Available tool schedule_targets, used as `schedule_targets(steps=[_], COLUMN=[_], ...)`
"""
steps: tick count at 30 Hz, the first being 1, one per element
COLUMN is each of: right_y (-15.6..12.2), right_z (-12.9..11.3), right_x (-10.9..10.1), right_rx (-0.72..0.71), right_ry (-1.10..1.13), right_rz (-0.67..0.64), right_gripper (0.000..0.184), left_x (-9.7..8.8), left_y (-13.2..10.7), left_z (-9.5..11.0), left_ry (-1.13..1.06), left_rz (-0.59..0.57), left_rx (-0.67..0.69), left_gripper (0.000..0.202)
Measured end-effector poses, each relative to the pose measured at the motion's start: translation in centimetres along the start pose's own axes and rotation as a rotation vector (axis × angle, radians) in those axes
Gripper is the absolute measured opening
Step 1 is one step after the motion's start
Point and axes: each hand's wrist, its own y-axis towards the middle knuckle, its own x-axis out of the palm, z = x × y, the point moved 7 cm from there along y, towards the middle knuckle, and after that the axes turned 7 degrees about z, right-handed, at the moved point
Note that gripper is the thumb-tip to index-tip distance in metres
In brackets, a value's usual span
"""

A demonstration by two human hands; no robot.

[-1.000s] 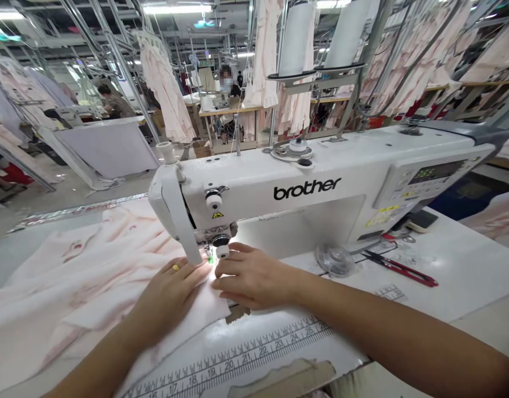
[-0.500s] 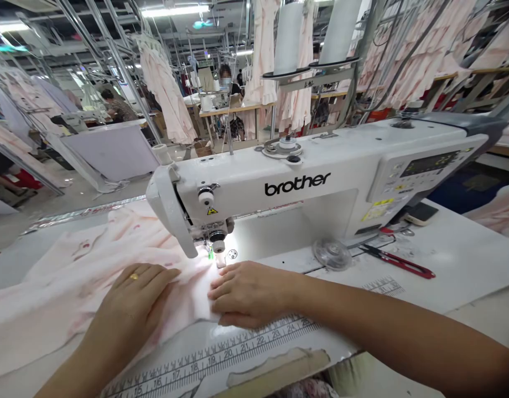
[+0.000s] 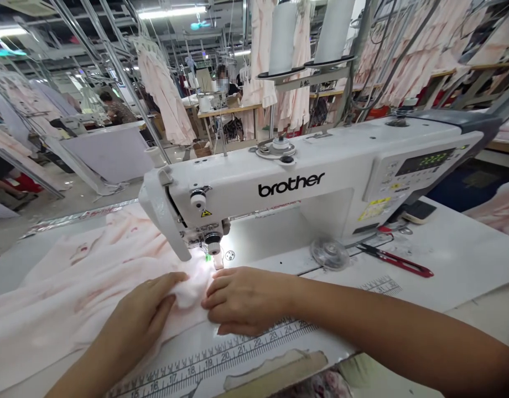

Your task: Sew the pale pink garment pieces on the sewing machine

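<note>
A pale pink printed fabric lies in soft folds across the left of the sewing machine bed, its edge running under the lit needle area. My left hand pinches a raised fold of it between thumb and fingers, just left of the needle. My right hand is in front of the presser foot, with curled fingertips gripping the fabric's right edge against the table. The white sewing machine stands directly behind both hands. Its head hides part of the stitching point.
Red-handled thread snips and a clear round plastic disc lie right of my right hand. A printed ruler scale runs along the front. Thread cones stand above the machine. Hanging pink garments and people at other machines are beyond.
My left hand has shifted slightly right and now bunches up a fold of the fabric. My right hand has moved slightly left and down in the picture. The machine's display now shows lit green digits.
</note>
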Motion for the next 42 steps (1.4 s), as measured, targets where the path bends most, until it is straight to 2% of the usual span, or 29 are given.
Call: schedule_targets(steps=[3,7,11,16,20,26,29,33,38,42], right_y=[0.0,-0.1,-0.2,-0.4,-0.4,-0.3,-0.4,-0.6,-1.2,-1.4], right_z=[-0.3,-0.5,-0.6,-0.6,-0.6,0.5,0.9,1.7,3.7,3.7], right_x=[0.1,0.6,1.1,1.0,1.1,1.0,1.0,0.3,-0.8,-0.7], right_rx=[-0.035,-0.057,-0.071,-0.054,-0.015,0.081,0.076,0.067,0.188,0.187], right_ry=[-0.015,-0.009,-0.010,0.041,0.058,0.033,0.073,0.123,0.045,0.093], right_rz=[-0.006,0.002,0.010,0.025,0.013,0.008,0.000,0.047,0.060,0.048], right_gripper=[0.020,0.024,0.023,0.022,0.020,0.021,0.022,0.023,0.023,0.022], left_x=[-0.2,1.3,2.8,3.1,3.7,4.5,4.8,4.8,4.9,3.8], left_y=[1.3,1.7,1.2,0.7,0.7,2.2,2.6,2.3,2.0,2.1], left_z=[1.4,4.3,5.1,5.1,4.3,2.2,1.8,1.7,1.8,2.7], left_ry=[-0.014,-0.047,-0.080,0.031,0.030,0.027,0.020,0.027,0.029,-0.029], left_rz=[0.023,-0.084,-0.128,-0.040,-0.042,-0.060,-0.089,-0.119,-0.168,-0.110], left_rx=[0.058,0.220,0.226,0.299,0.290,0.249,0.235,0.228,0.196,0.215], left_gripper=[0.017,0.014,0.024,0.041,0.040,0.036,0.034,0.036,0.041,0.027])
